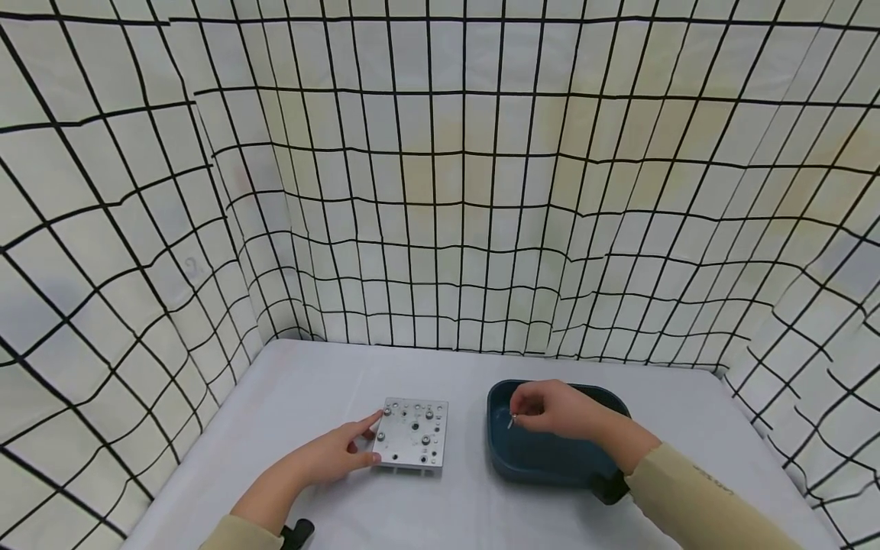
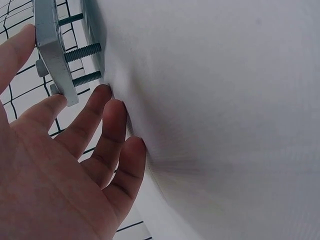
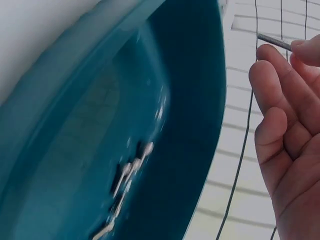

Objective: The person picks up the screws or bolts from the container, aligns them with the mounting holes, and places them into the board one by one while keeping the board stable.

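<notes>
A square metal plate (image 1: 415,433) with several screws standing in its holes lies on the white table. My left hand (image 1: 334,455) rests at its left edge, thumb and forefinger touching the plate (image 2: 52,52), fingers straight. In the left wrist view, screw shanks (image 2: 82,51) stick out under the plate. My right hand (image 1: 550,410) hovers over a dark teal tray (image 1: 505,456) and pinches a small screw (image 1: 512,421) between thumb and fingertips. In the right wrist view the screw (image 3: 274,42) shows at the fingertips, and several more screws (image 3: 127,180) lie in the tray (image 3: 200,100).
The white table (image 1: 309,382) is walled on three sides by white cloth with a black grid (image 1: 440,191). A black wrist strap (image 1: 609,486) sits on my right arm, and another (image 1: 297,532) on the left, near the front edge.
</notes>
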Demonstrator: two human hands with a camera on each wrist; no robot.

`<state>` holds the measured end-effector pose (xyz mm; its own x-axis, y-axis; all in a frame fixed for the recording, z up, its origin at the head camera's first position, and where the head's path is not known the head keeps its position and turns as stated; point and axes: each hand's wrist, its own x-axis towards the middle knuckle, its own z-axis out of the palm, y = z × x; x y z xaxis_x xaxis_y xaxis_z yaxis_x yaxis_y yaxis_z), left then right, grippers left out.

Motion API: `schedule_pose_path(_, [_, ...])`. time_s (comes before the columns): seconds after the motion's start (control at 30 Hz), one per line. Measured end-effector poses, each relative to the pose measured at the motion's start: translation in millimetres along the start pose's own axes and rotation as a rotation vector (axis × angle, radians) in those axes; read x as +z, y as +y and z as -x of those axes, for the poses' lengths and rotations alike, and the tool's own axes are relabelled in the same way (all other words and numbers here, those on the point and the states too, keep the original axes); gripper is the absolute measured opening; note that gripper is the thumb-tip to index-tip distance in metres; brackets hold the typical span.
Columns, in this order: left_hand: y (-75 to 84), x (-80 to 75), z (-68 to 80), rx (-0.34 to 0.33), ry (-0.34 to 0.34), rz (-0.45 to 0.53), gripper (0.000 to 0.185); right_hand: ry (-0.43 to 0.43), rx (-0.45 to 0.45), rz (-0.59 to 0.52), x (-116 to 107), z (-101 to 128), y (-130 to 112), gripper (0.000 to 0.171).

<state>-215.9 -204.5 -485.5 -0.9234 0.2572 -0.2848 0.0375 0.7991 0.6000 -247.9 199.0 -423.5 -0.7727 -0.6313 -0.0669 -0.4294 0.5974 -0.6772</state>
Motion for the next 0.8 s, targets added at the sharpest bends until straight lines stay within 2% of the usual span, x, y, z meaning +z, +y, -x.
schedule_pose_path(0.47, [-1.4, 1.8, -2.8, -0.005, -0.004, 0.012, 0.082, -0.065, -0.065, 0.076, 38, -57, -39, 0.005])
schedule_pose_path(0.8, [-6.2, 2.3, -4.8, 0.030, -0.018, 0.048, 0.082, -0.088, -0.104, 0.119, 62, -88, -62, 0.005])
